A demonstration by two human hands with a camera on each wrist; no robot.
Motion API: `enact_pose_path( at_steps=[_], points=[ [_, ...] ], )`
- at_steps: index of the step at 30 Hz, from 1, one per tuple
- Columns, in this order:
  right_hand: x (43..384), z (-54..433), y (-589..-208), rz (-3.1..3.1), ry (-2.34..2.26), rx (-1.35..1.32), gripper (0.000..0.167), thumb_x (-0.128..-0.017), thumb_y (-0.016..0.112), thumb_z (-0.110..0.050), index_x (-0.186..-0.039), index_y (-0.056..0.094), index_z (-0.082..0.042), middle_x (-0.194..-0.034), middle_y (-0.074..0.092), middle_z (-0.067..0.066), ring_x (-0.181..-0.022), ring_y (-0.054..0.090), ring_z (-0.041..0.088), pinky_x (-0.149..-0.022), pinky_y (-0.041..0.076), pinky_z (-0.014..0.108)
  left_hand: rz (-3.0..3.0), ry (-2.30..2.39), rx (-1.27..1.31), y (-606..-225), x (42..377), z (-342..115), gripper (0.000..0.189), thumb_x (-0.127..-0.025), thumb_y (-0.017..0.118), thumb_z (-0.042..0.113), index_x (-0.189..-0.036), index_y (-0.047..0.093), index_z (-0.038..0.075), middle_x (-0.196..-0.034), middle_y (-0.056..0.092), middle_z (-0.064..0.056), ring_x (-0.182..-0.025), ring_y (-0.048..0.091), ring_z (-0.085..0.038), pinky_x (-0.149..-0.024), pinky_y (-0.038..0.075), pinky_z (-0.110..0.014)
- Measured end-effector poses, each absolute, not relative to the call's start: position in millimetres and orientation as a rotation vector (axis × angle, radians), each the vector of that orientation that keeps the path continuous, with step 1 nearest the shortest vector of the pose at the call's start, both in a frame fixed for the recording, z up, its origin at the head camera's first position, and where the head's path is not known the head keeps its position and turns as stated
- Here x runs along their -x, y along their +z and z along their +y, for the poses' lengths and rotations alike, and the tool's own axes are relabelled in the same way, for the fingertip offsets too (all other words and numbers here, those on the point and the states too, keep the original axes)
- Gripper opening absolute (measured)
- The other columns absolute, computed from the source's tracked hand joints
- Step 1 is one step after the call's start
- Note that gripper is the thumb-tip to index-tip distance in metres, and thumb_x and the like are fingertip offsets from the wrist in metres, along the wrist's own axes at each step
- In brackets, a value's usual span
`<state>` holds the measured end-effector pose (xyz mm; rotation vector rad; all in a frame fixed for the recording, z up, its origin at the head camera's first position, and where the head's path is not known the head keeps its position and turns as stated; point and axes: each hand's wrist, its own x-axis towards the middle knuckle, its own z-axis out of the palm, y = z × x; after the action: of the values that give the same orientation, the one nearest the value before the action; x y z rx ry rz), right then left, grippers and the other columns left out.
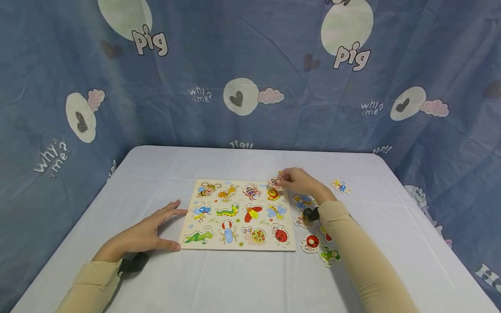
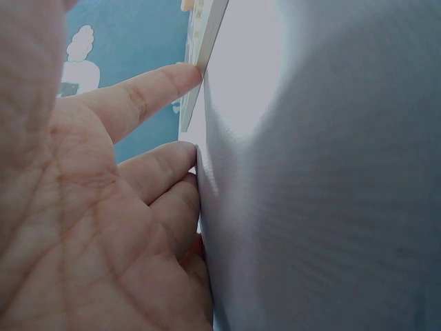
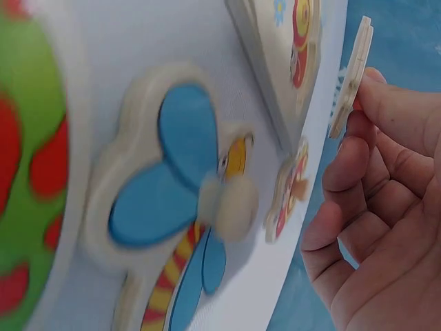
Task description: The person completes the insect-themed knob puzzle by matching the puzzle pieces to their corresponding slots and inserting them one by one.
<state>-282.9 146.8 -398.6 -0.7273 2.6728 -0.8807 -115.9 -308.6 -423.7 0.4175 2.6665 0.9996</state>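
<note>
A wooden insect puzzle board (image 1: 239,221) lies flat on the white table. My right hand (image 1: 299,182) pinches a beetle puzzle piece (image 1: 274,184) over the board's far right corner. Seen edge-on in the right wrist view, that piece (image 3: 353,76) is between thumb and fingers, raised off the table. My left hand (image 1: 146,232) rests at the board's left side, fingers spread, with the thumb at the near left corner and the index finger at the left edge. The left wrist view shows the palm (image 2: 89,214) beside the board's edge (image 2: 210,34).
Several loose pieces lie right of the board, among them a dragonfly (image 3: 186,179) with a wooden knob, a ladybug (image 1: 312,243) and a green grasshopper (image 1: 330,255). A blue insect piece (image 1: 341,187) lies farther right. My right forearm partly covers the loose pieces. A blue printed curtain (image 1: 250,56) surrounds the table.
</note>
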Motion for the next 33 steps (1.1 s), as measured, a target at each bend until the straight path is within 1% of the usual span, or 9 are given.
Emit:
enact_pose_path(
  at_steps=[7,16,25,33],
  points=[
    [282.3,133.9,-401.0,2.639,-0.876,0.675,0.018,-0.109,0.065,-0.022,-0.113,0.073,-0.006,-0.086,0.065,0.004,-0.075,0.053,0.013,-0.069,0.045,0.027,2.664,1.002,-0.423,-423.0,115.9,-308.1,0.099,-0.073,0.099,0.041,-0.158,0.052,0.018,-0.178,0.017,-0.028,-0.161,0.012,-0.061,-0.117,0.017,-0.088],
    [282.7,116.0,-403.6,2.609,-0.886,0.662,0.019,-0.109,0.065,-0.025,-0.114,0.072,-0.007,-0.088,0.066,0.003,-0.077,0.054,0.014,-0.071,0.046,0.026,2.669,0.995,-0.413,-425.2,117.0,-308.9,0.099,-0.072,0.099,0.040,-0.157,0.053,0.019,-0.178,0.017,-0.028,-0.161,0.013,-0.062,-0.117,0.017,-0.088],
    [282.8,101.9,-405.7,2.582,-0.871,0.704,0.018,-0.108,0.067,-0.023,-0.113,0.071,-0.006,-0.091,0.069,0.003,-0.075,0.055,0.011,-0.070,0.048,0.024,2.671,0.994,-0.422,-425.3,117.1,-309.3,0.099,-0.073,0.099,0.042,-0.158,0.052,0.019,-0.178,0.017,-0.028,-0.161,0.013,-0.061,-0.117,0.017,-0.088],
    [283.4,93.6,-406.4,2.563,-0.872,0.689,0.017,-0.108,0.068,-0.024,-0.112,0.072,-0.008,-0.095,0.071,0.003,-0.079,0.056,0.012,-0.073,0.047,0.024,2.666,1.002,-0.428,-425.3,117.2,-309.6,0.099,-0.073,0.099,0.040,-0.158,0.052,0.019,-0.178,0.017,-0.028,-0.161,0.012,-0.061,-0.117,0.017,-0.088]
  ],
)
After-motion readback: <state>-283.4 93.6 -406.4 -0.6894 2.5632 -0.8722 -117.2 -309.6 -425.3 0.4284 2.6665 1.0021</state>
